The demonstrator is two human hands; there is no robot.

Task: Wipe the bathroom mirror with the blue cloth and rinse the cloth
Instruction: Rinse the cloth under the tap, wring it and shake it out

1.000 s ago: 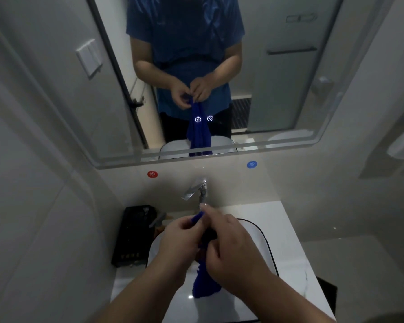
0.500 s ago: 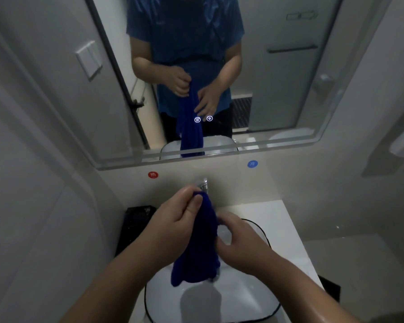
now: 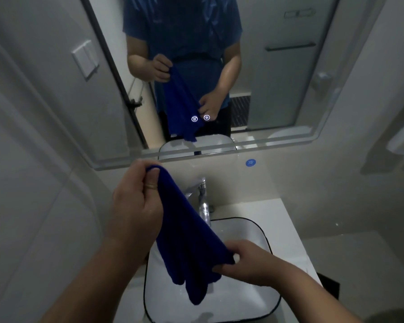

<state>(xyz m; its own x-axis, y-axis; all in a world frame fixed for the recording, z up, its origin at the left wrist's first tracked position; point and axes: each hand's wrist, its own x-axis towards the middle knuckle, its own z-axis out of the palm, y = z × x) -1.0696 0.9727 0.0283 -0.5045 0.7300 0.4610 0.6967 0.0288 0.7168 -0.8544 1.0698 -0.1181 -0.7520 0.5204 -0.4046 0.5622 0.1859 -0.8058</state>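
Over sink [image 3: 247, 231], cloth [image 3: 191, 241] wider than before

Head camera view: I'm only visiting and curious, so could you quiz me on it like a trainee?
1. Which hand pinches the top corner of the dark blue fabric cloth? A left, B right, C neither.
2. True or false: the cloth lies inside the white black-rimmed basin.
3. Fill in: the round sticker below the wall mirror is ___.
Key: 1 A, the left hand. 2 False: the right hand also holds it, above the basin. 3 blue.
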